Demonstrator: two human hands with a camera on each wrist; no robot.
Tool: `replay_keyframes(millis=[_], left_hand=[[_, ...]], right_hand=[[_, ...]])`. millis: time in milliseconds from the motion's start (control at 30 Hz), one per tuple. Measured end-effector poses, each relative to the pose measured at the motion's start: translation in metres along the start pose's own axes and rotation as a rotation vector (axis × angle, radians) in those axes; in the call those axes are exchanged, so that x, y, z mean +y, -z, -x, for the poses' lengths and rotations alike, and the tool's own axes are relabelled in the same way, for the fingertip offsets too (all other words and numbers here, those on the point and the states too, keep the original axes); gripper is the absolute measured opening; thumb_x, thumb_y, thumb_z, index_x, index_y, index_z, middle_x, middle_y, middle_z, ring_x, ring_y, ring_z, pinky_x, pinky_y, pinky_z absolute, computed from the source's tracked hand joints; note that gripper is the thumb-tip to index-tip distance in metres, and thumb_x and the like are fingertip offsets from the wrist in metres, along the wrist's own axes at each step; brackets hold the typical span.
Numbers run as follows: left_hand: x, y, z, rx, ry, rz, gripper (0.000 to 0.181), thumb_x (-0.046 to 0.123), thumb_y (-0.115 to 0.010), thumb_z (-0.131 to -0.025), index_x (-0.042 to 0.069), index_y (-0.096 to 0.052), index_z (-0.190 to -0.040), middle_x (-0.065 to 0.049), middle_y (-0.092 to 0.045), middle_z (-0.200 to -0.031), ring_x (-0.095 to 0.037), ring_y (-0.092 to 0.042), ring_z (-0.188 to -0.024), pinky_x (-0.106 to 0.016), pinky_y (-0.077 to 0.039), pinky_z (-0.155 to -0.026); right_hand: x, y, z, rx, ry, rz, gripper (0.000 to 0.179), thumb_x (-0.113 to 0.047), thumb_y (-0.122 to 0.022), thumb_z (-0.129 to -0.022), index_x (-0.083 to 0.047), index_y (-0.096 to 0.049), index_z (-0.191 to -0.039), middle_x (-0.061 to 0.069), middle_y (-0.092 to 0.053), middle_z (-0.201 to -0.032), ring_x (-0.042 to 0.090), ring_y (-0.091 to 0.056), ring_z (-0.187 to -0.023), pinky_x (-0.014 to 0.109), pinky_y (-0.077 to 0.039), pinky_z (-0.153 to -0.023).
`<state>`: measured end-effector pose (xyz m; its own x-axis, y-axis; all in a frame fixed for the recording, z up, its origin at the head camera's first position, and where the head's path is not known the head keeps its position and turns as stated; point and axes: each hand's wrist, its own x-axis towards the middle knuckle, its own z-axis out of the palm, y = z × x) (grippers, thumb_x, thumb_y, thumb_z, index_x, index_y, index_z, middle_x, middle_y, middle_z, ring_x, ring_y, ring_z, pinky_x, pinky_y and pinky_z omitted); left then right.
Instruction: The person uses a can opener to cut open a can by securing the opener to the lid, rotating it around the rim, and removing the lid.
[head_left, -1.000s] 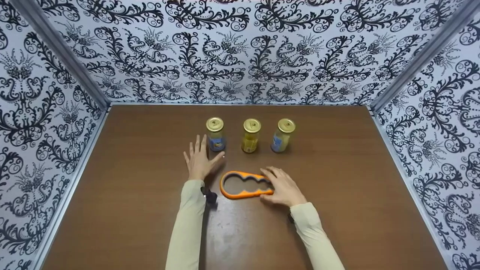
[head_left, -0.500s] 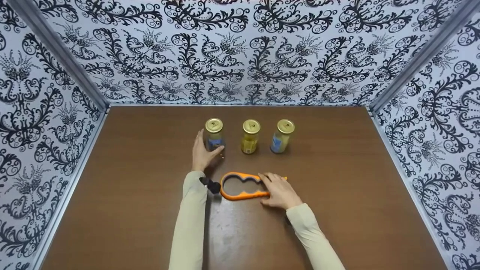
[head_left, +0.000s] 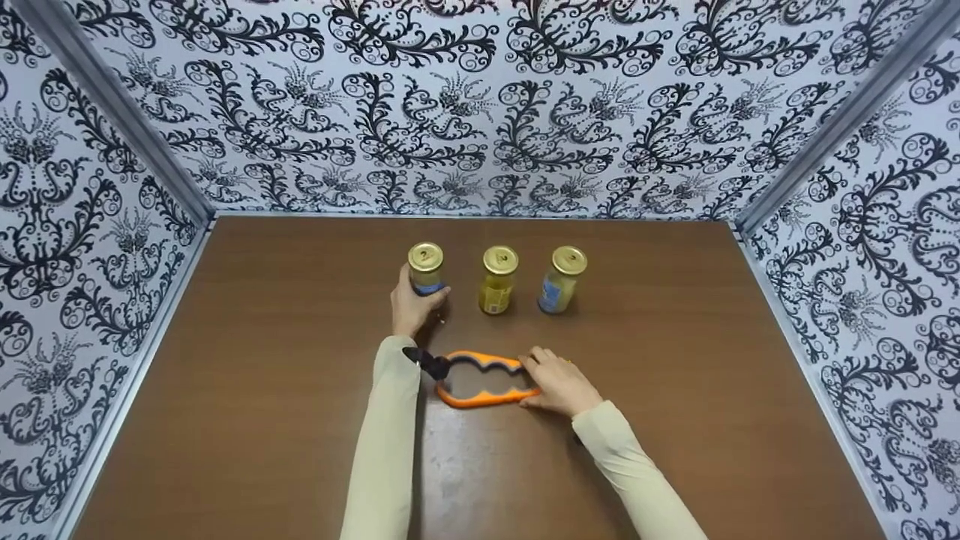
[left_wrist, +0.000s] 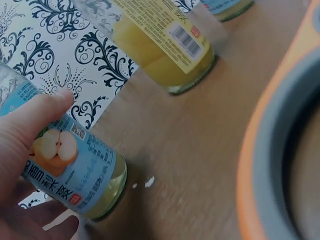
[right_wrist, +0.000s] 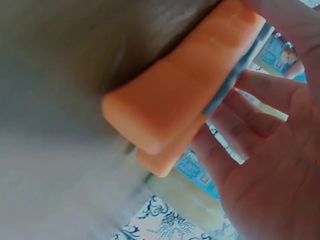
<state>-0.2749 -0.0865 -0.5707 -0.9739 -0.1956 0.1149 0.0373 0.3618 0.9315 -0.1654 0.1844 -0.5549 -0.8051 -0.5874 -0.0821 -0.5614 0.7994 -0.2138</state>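
Observation:
My left hand [head_left: 411, 307] grips the leftmost glass jar [head_left: 427, 259], which has a gold lid; its thumb lies across the blue label with a pear picture, plain in the left wrist view on the same jar [left_wrist: 92, 170]. Whether the jar's base touches the table cannot be told. An orange jar opener [head_left: 480, 401] with a grey scalloped inner edge lies below the jars. My right hand [head_left: 559, 384] holds its narrow handle end. In the right wrist view the thumb and fingers lie on opposite sides of the orange handles [right_wrist: 175, 85].
Two more gold-lidded jars stand upright to the right: a yellow-labelled jar [head_left: 496, 289] and a blue-labelled jar [head_left: 559, 289]. The brown table [head_left: 262, 360] is bounded by patterned walls [head_left: 465, 135] at the back and sides. White specks [left_wrist: 149, 182] lie near the left jar.
My left hand has moved from spread fingers beside the left jar to gripping it. My right hand has settled its hold on the jar opener's handles, shifting slightly.

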Motion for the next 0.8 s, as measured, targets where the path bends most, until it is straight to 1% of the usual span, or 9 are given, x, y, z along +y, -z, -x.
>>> replay_keyframes(millis=[133, 200, 300, 367, 467, 567, 667, 733, 800], left_hand=[[0.0, -0.001, -0.002, -0.002, -0.007, 0.022, 0.065, 0.013, -0.082, -0.075, 0.003, -0.05, -0.13, -0.018, -0.061, -0.117, -0.035, -0.058, -0.108, -0.047, -0.045, -0.092], [0.0, 0.0, -0.003, -0.005, -0.012, 0.022, 0.06, 0.012, -0.082, -0.075, 0.003, -0.052, -0.126, -0.018, -0.062, -0.115, -0.035, -0.059, -0.107, -0.047, -0.046, -0.092], [0.001, 0.003, -0.005, -0.013, -0.017, 0.017, 0.057, 0.011, -0.083, -0.074, 0.002, -0.054, -0.122, -0.018, -0.063, -0.114, -0.035, -0.059, -0.106, -0.047, -0.046, -0.091], [0.002, 0.005, -0.006, -0.017, -0.023, 0.009, 0.057, 0.011, -0.083, -0.073, 0.002, -0.055, -0.121, -0.019, -0.063, -0.114, -0.035, -0.06, -0.106, -0.047, -0.046, -0.091], [0.002, 0.007, -0.006, -0.025, -0.02, 0.008, 0.057, 0.01, -0.083, -0.072, 0.002, -0.055, -0.122, -0.019, -0.063, -0.115, -0.035, -0.059, -0.107, -0.047, -0.045, -0.092], [0.0, 0.008, -0.005, -0.034, -0.011, 0.008, 0.059, 0.008, -0.083, -0.071, 0.001, -0.056, -0.122, -0.019, -0.063, -0.115, -0.035, -0.059, -0.107, -0.046, -0.045, -0.093], [0.0, 0.009, -0.004, -0.046, -0.004, 0.006, 0.059, 0.007, -0.083, -0.07, 0.001, -0.056, -0.122, -0.019, -0.064, -0.113, -0.035, -0.059, -0.106, -0.046, -0.045, -0.092], [-0.001, 0.01, -0.003, -0.057, 0.003, 0.014, 0.059, 0.007, -0.083, -0.07, 0.001, -0.056, -0.123, -0.018, -0.063, -0.114, -0.035, -0.059, -0.106, -0.046, -0.045, -0.093], [-0.001, 0.011, -0.001, -0.069, 0.013, 0.016, 0.059, 0.005, -0.082, -0.071, 0.001, -0.056, -0.124, -0.019, -0.063, -0.114, -0.034, -0.058, -0.106, -0.046, -0.044, -0.093]], right_hand=[[-0.002, 0.002, -0.003, -0.019, 0.015, 0.05, 0.065, -0.039, -0.084, -0.073, 0.001, -0.06, -0.118, 0.011, -0.054, -0.102, 0.029, -0.054, -0.091, 0.043, -0.05, -0.072], [-0.002, 0.004, -0.005, -0.03, 0.018, 0.071, 0.062, -0.038, -0.084, -0.072, 0.0, -0.058, -0.112, 0.01, -0.054, -0.098, 0.028, -0.054, -0.088, 0.043, -0.049, -0.071], [-0.001, 0.01, -0.006, -0.021, 0.026, 0.099, 0.058, -0.037, -0.085, -0.071, -0.002, -0.053, -0.105, 0.009, -0.055, -0.092, 0.029, -0.056, -0.082, 0.044, -0.049, -0.068], [0.001, 0.012, -0.006, -0.012, 0.025, 0.112, 0.057, -0.035, -0.084, -0.07, -0.004, -0.051, -0.104, 0.009, -0.056, -0.091, 0.03, -0.057, -0.081, 0.044, -0.049, -0.068], [0.005, 0.014, -0.005, -0.015, 0.013, 0.099, 0.057, -0.029, -0.083, -0.069, -0.003, -0.05, -0.107, 0.012, -0.057, -0.095, 0.033, -0.058, -0.087, 0.047, -0.048, -0.075], [0.01, 0.013, -0.003, -0.028, -0.004, 0.081, 0.06, -0.021, -0.081, -0.07, 0.001, -0.05, -0.116, 0.017, -0.057, -0.106, 0.038, -0.056, -0.099, 0.053, -0.044, -0.087], [0.015, 0.01, 0.0, 0.007, 0.005, 0.096, 0.061, -0.015, -0.081, -0.07, 0.004, -0.049, -0.119, 0.021, -0.057, -0.111, 0.041, -0.055, -0.104, 0.057, -0.04, -0.093], [0.019, 0.008, 0.003, 0.057, 0.031, 0.128, 0.06, -0.013, -0.082, -0.068, 0.004, -0.05, -0.116, 0.021, -0.057, -0.108, 0.04, -0.055, -0.101, 0.054, -0.042, -0.089], [0.023, 0.007, 0.004, 0.115, 0.06, 0.157, 0.058, -0.013, -0.083, -0.066, 0.003, -0.052, -0.112, 0.019, -0.057, -0.101, 0.038, -0.056, -0.095, 0.05, -0.043, -0.081]])
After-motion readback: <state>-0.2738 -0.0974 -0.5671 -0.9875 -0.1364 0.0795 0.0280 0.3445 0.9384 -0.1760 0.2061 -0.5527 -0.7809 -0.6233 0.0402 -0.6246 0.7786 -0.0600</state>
